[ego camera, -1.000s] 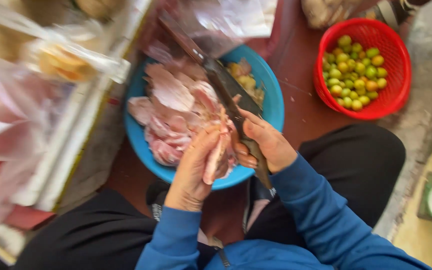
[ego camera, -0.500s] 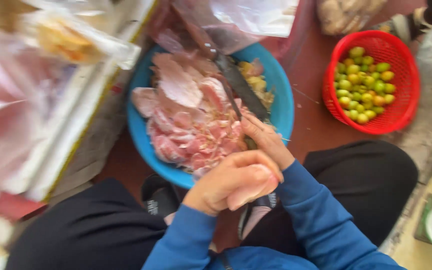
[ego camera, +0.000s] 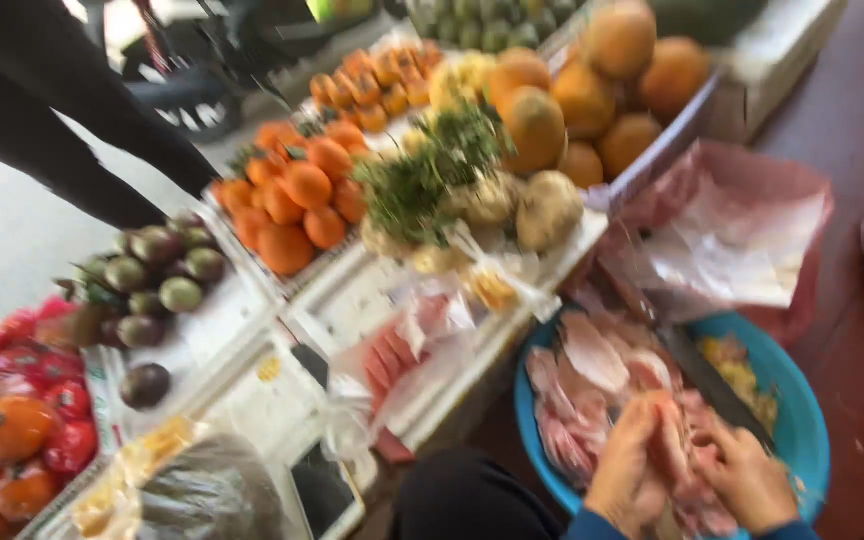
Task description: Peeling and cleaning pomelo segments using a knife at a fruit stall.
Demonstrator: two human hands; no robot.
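Pink raw meat (ego camera: 592,400) in a blue basin (ego camera: 802,420), both hands' curled fingers (ego camera: 642,425) gripping it.

the basin (ego camera: 802,420) at near right is bright blue, and the sliced meat (ego camera: 592,385) in it is pale pink streaked with white. the knife (ego camera: 712,385) across it is dark grey. a thin bag (ego camera: 732,225) just beyond is pink and white. the sleeves (ego camera: 602,525) at the near edge are blue. on the far side, the round fruits (ego camera: 302,190) are orange and the big melons (ego camera: 592,75) orange-brown. the herbs (ego camera: 422,175) between them are green. the passion fruits (ego camera: 152,280) at left are dull green and purple, and the packets (ego camera: 37,380) at near left are red. the floor (ego camera: 862,330) at right is dark red.
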